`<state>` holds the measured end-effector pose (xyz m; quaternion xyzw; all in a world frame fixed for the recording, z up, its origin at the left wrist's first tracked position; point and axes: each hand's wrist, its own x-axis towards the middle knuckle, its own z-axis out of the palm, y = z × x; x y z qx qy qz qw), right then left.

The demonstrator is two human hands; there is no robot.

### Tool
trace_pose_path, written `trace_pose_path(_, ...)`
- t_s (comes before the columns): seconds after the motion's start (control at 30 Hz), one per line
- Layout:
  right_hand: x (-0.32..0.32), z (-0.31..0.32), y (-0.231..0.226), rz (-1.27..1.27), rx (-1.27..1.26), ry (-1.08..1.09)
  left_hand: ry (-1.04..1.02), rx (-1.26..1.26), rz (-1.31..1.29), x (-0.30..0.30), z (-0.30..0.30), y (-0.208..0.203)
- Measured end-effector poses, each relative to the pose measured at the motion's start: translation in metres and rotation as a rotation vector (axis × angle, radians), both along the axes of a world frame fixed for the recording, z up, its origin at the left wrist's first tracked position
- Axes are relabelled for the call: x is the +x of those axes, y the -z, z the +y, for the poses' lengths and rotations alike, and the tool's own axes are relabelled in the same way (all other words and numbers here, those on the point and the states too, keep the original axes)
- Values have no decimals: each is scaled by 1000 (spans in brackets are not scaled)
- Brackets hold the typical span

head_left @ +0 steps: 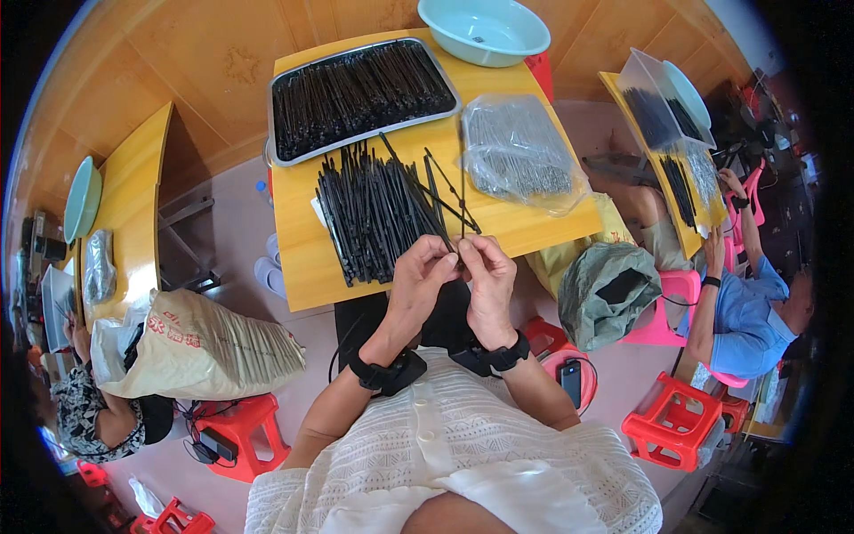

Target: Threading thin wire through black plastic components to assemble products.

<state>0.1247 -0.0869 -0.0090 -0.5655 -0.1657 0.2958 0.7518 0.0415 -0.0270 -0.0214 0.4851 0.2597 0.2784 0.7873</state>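
My left hand and my right hand meet at the table's front edge, fingertips almost touching. Each is closed in a pinch on a thin black stick, and the sticks' ends are partly hidden by my fingers. Just left of them lies a thick pile of black sticks, mostly lengthwise. A few loose black sticks lie crossed beyond my fingers. Farther back, a metal tray is packed with more dark sticks. To its right, a clear plastic bag holds many thin silvery pieces.
A pale blue basin sits at the table's back. Beside the table stand a green sack and a tan woven sack. Red stools are on the floor. Co-workers sit at side tables, one in a blue shirt.
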Motion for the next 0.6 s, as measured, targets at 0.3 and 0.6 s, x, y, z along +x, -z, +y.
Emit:
trace_pose_path(0.3,4,-6,3,-113,-108,-123,29,22,-18,-8,5,-5)
trace_pose_path(0.6,119,18,5,-805,-515,-22,-59,-104,-25,-41,12,-10)
